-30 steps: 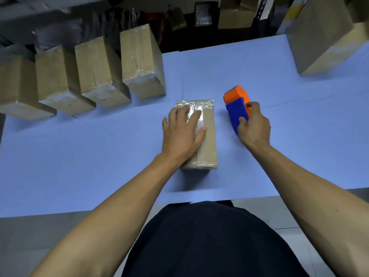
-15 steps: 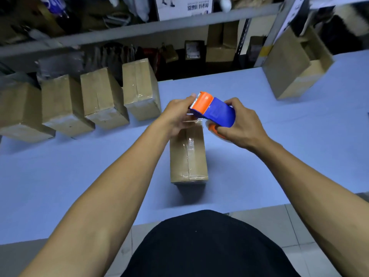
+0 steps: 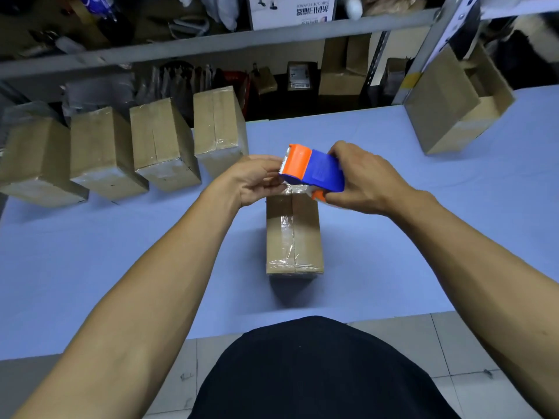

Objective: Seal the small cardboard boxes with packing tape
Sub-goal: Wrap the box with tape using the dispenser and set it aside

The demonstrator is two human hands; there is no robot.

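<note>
Packing bench, mid-job: blue-and-orange tape dispenser [image 3: 313,172] raised above the far end of a small cardboard box [image 3: 293,237], gripped around its body by the right hand [image 3: 367,179]. Left hand [image 3: 257,181] curled at the dispenser's orange mouth, fingertips seemingly pinching the loose end of the clear tape [image 3: 295,189]; actual contact hidden behind the tool, so only a judgement. Box lying lengthwise on the blue table [image 3: 121,252], directly in front of the body, already carrying glossy tape along its centre seam and across the near edge. Beyond it, 4 taped boxes [image 3: 163,143] lined up at the far left, and 1 larger open carton [image 3: 453,101] at the far right.

Step in hand, by the look of it: freeing a fresh length of tape for another strip. Best done by drawing the end out straight and flat, keeping it off itself and off the fingers' sticky side, then anchoring it over the far edge before pulling back toward the body with steady pressure. Worth steadying the box first, since nothing pins it now.
</note>
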